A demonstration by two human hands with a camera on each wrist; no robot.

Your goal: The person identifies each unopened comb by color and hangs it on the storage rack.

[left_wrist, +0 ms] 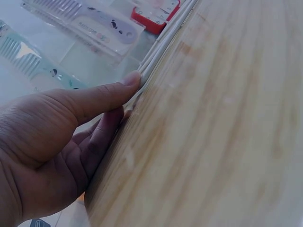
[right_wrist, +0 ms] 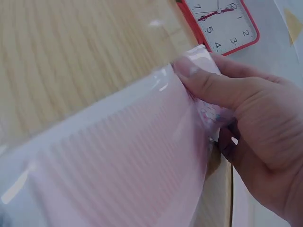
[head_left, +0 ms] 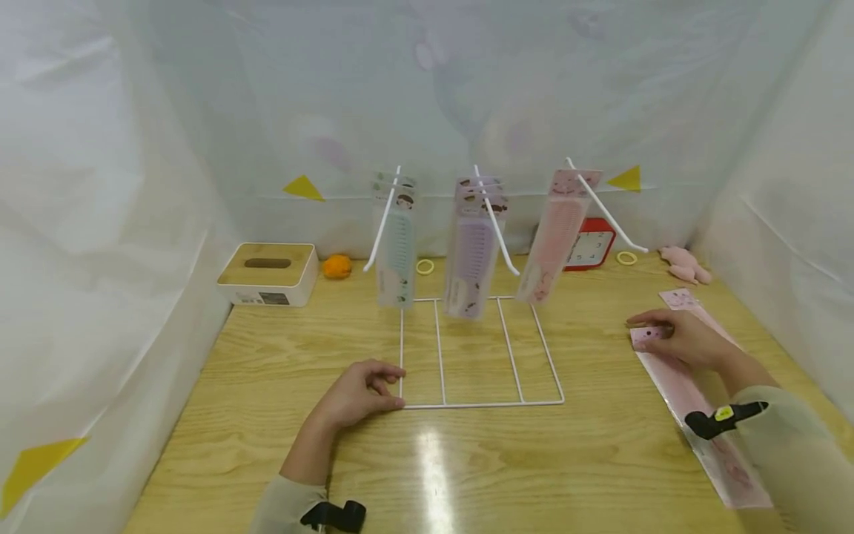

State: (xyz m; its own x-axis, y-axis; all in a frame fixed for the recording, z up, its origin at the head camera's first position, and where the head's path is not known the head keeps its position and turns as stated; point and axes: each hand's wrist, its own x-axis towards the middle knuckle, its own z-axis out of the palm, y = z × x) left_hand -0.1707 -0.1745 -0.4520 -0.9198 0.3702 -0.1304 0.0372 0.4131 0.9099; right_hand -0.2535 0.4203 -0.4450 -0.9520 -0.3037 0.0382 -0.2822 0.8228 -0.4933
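On a pale wood-grain worktop [head_left: 267, 371], closed in on three sides by white translucent sheeting dotted with small yellow triangles, stands a white wire rack [head_left: 467, 348]. Its flat base frame lies near the middle of the worktop, and three prongs rise toward the back. Each prong carries a packaged comb: a green one [head_left: 396, 252] on the left, a purple one [head_left: 474, 252] in the middle, a pink one [head_left: 557, 237] on the right.

The left hand [head_left: 356, 393] rests at the near left corner of the base frame, thumb and fingers pinching the wire. The right hand [head_left: 687, 341] lies near the right edge of the worktop, its fingers curled round the top end of a pink comb packet [head_left: 694, 415] that lies flat, running toward the near right corner.

Along the back wall sit a tissue box with a wooden lid [head_left: 268, 273], an orange fruit [head_left: 336, 265], two yellow rings [head_left: 425, 266], a red clock [head_left: 590, 248] and a pink soft toy [head_left: 687, 265]. Bare wood stretches across the near side and between the two hands.
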